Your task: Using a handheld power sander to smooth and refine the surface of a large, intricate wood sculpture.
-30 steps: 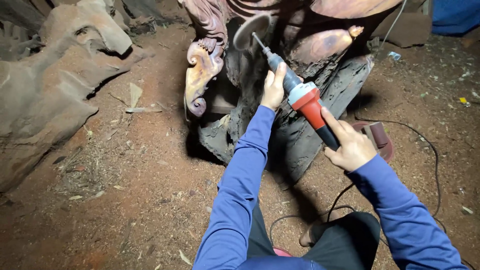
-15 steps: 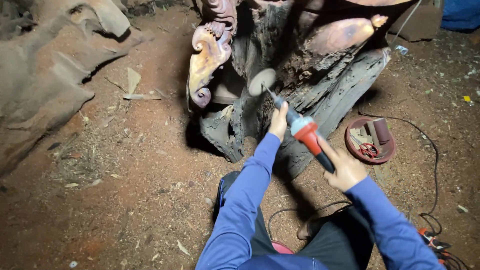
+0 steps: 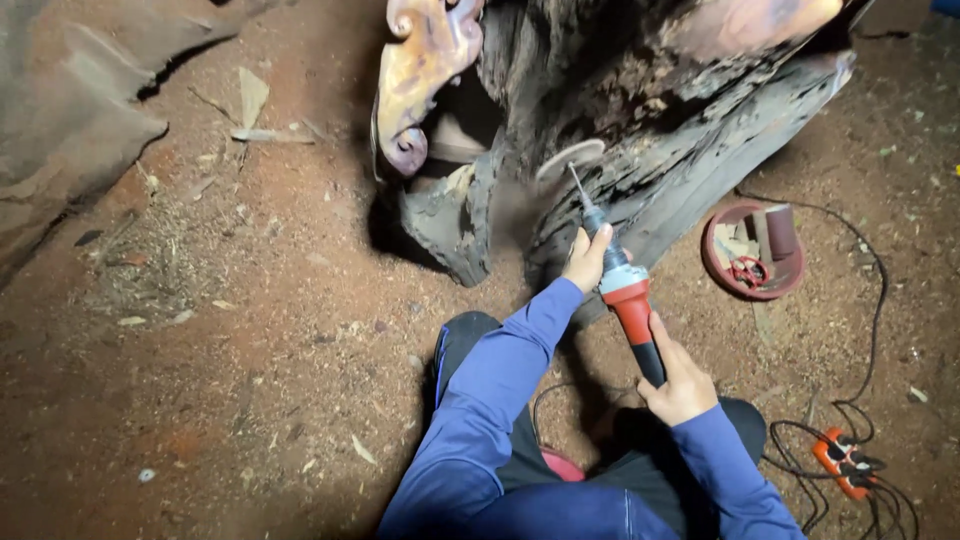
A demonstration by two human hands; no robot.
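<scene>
A red and black power grinder [image 3: 628, 300] points up toward a large dark wood carving [image 3: 640, 120]. Its round sanding disc [image 3: 568, 160] sits on a thin shaft against the lower, rough part of the wood. My left hand [image 3: 585, 260] grips the grey front neck of the tool. Behind it, my right hand [image 3: 680, 380] wraps around the black rear handle. Both arms wear blue sleeves. A polished curled scroll [image 3: 420, 70] of the carving hangs to the left of the disc.
A red round tray [image 3: 752, 262] with small tool parts lies on the dirt floor to the right. A black cable [image 3: 872, 330] runs to an orange power strip [image 3: 842, 462] at lower right. Wood chips [image 3: 250, 100] and a pale slab [image 3: 70, 130] lie at left.
The view has closed in and shifted down. The grinder and both hands sit lower in view, with the disc now against the lower rough wood rather than higher on the carving.
</scene>
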